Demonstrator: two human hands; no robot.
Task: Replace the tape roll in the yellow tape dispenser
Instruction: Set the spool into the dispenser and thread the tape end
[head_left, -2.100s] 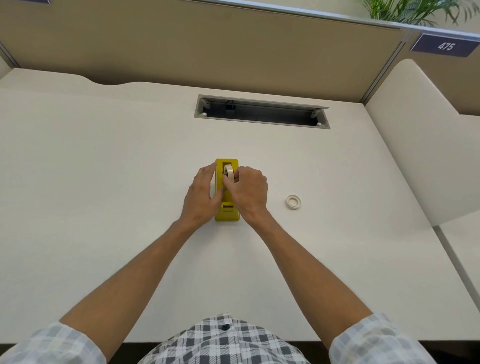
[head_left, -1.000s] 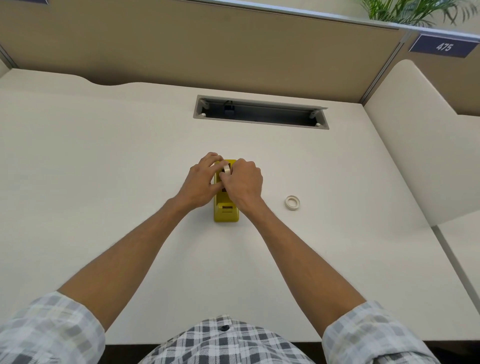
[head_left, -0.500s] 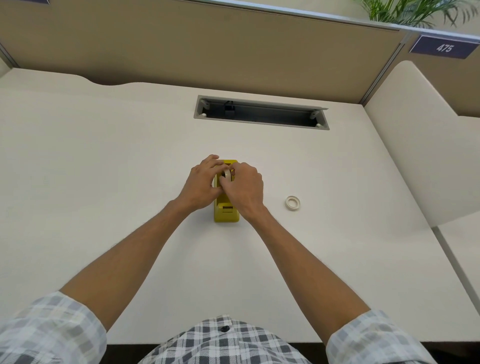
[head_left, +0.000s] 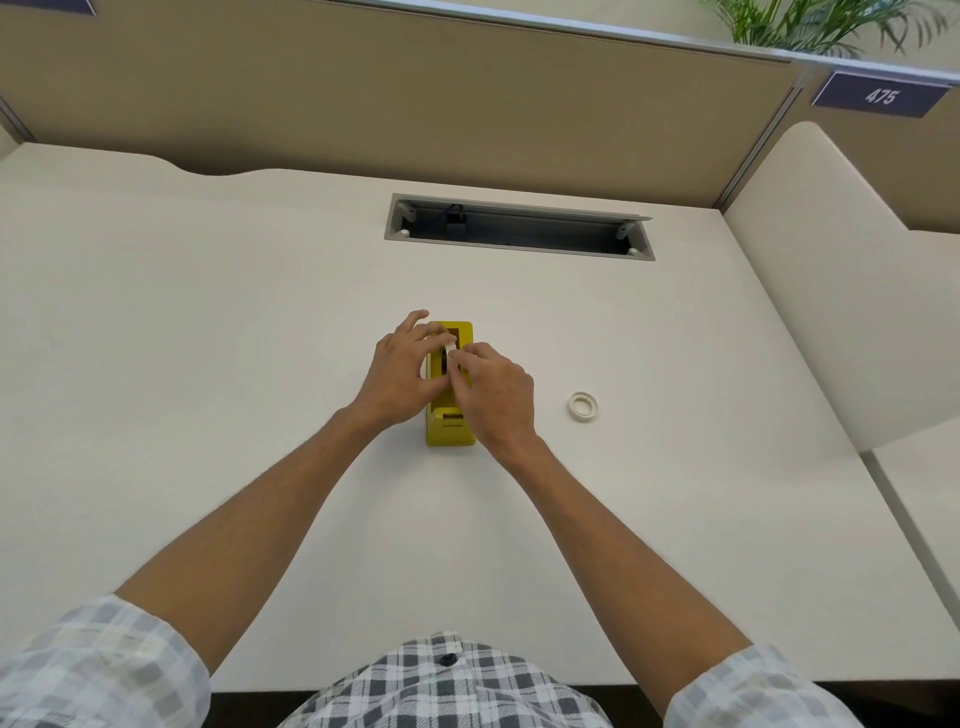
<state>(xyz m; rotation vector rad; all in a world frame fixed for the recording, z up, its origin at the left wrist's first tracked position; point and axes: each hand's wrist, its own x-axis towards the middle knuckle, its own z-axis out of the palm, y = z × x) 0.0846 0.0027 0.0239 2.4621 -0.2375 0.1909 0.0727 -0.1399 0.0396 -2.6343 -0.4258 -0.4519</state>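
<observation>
Both hands (head_left: 400, 371) pinch the tape roll (head_left: 450, 344) (white) over the yellow dispenser (head_left: 451, 431).

White table (head_left: 208, 338), flat top, wavy back edge on the left. Yellow tape dispenser (head_left: 450, 434) stands on it near the middle. Small white tape roll (head_left: 582, 406) lies flat to the dispenser's right, apart from it. Open grey cable slot (head_left: 519, 228) cut into the tabletop farther back.
</observation>
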